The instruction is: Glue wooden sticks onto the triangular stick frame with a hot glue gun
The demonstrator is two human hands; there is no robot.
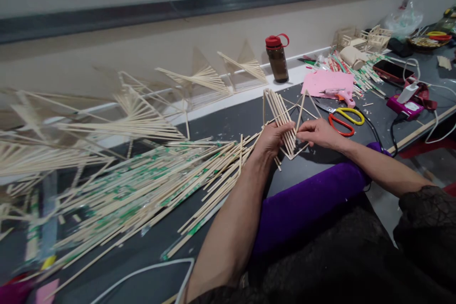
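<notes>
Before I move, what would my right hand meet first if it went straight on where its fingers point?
Probably the row of thin sticks in your left hand, close beside your right hand; the exact depth is unclear.

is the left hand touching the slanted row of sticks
Touching. The head view shows the left hand gripping the row of sticks, its thumb lying across them.

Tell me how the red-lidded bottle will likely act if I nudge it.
The bottle would probably tip under a push high up, as it stands upright and is tall for its narrow base. Once down, it might roll on its rounded side, though the loop on its lid could check that. The body looks like stiff plastic, so it likely won't crumple.
</notes>
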